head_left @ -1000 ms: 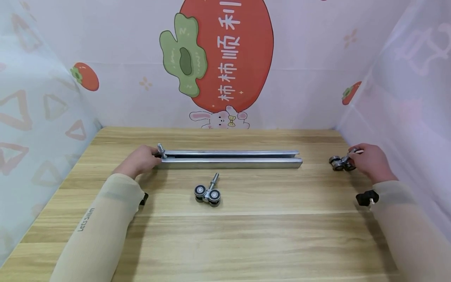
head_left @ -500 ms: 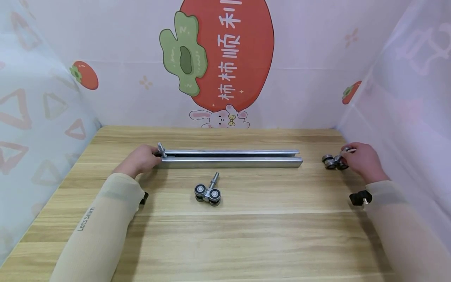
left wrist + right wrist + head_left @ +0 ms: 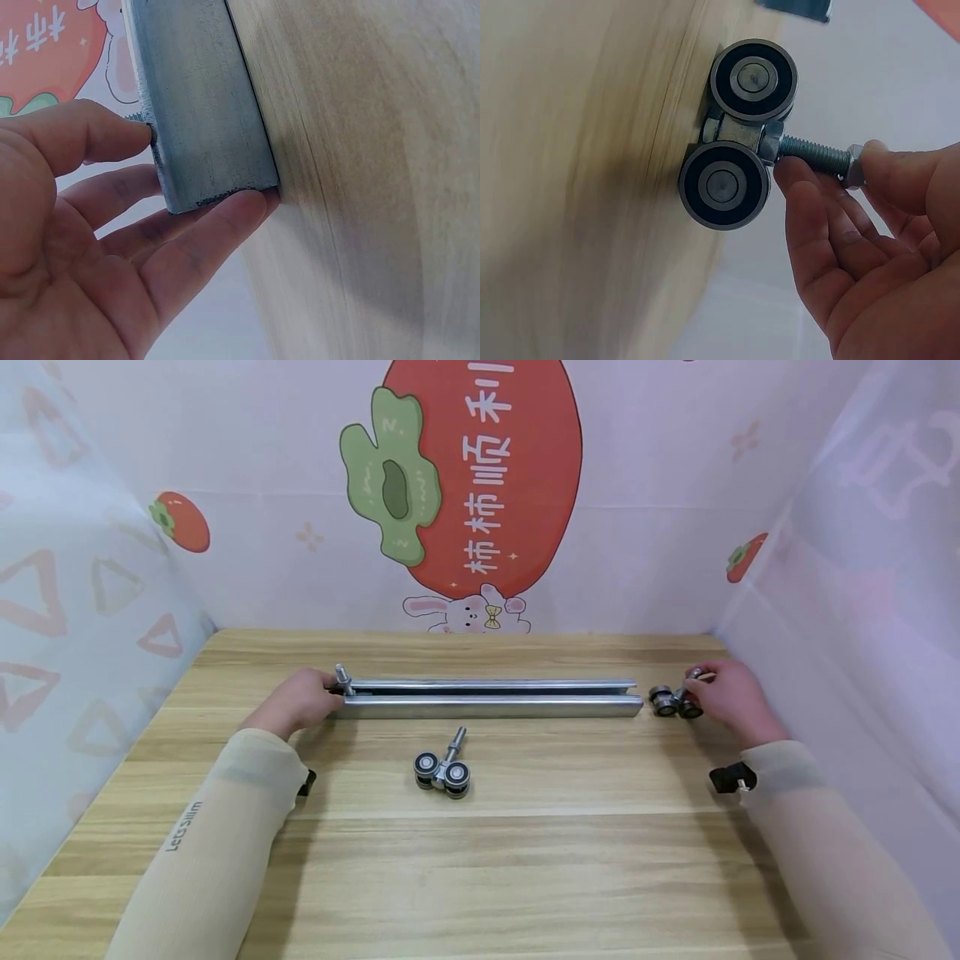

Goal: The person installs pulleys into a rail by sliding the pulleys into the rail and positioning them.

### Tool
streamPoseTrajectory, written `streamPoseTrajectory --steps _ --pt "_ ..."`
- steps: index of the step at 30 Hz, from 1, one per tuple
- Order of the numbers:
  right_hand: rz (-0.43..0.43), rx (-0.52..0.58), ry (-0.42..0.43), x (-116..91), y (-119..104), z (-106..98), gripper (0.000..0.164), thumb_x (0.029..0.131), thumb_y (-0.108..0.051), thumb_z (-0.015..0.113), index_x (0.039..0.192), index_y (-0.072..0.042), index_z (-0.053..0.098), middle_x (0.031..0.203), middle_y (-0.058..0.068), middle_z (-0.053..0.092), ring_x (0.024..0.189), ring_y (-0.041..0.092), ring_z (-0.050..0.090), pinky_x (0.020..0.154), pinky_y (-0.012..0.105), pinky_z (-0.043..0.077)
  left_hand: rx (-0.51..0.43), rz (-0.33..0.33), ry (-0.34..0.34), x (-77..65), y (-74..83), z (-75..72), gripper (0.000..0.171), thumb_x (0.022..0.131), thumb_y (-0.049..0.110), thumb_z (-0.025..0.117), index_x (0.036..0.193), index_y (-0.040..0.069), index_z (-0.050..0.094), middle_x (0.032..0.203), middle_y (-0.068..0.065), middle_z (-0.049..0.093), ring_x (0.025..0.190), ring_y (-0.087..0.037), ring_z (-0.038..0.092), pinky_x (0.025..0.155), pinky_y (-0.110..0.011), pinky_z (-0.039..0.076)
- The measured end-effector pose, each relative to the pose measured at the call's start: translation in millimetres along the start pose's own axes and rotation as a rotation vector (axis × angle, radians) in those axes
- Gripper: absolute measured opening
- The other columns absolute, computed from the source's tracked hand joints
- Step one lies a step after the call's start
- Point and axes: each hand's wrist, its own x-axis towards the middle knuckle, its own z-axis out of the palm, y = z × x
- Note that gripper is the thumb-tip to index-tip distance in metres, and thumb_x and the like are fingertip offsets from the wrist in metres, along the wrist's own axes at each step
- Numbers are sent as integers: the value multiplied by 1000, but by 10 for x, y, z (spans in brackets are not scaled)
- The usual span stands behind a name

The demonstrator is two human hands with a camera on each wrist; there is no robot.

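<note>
Wood-grain tabletop (image 3: 480, 877) bears a metal rail (image 3: 487, 707), printed sheeting (image 3: 262, 568) behind it; left hand (image 3: 295, 702) grips the rail's left end, right hand (image 3: 735, 697) pinches a roller (image 3: 736, 133) beside its right.

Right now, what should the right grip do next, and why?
Probably ease the roller leftward into the open right end of the rail: the right grip pinches the bolt, the wheels sit just outside that end, and the left grip holds the other.

Fingers (image 3: 810, 225) hold a threaded bolt (image 3: 817, 155); dark-ringed wheels (image 3: 754, 77) flank its far end.
</note>
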Motion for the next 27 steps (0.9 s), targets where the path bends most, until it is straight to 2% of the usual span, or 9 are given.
streamPoseTrajectory --steps 8,18,22,27 --pt "-17 -30 3 2 -183 94 27 100 -20 56 112 2 65 96 18 69 82 29 63 60 36 47 1 6 10 17 -24 15 41 95 17 56 128 -6 61 118 -27 61 105 -39 53 101 -61 37" --pt "-52 -31 3 35 -274 176 25 101 -16 54 112 5 61 98 20 67 87 34 62 76 48 48 9 2 4 -7 3 0 43 96 18 55 131 -7 59 124 -29 59 108 -40 53 102 -62 37" --pt "-47 -36 -20 39 -322 190 24 101 -18 54 112 3 61 99 20 67 88 33 61 79 50 47 9 1 3 -11 3 -5 45 96 18 55 133 -8 57 125 -29 58 110 -40 52 103 -62 36" --pt "-27 -22 -47 41 -362 188 25 103 -20 54 114 2 60 101 19 67 90 32 62 79 49 47 6 3 9 -4 4 1 41 96 17 55 129 -6 61 120 -26 60 105 -38 52 101 -61 38"
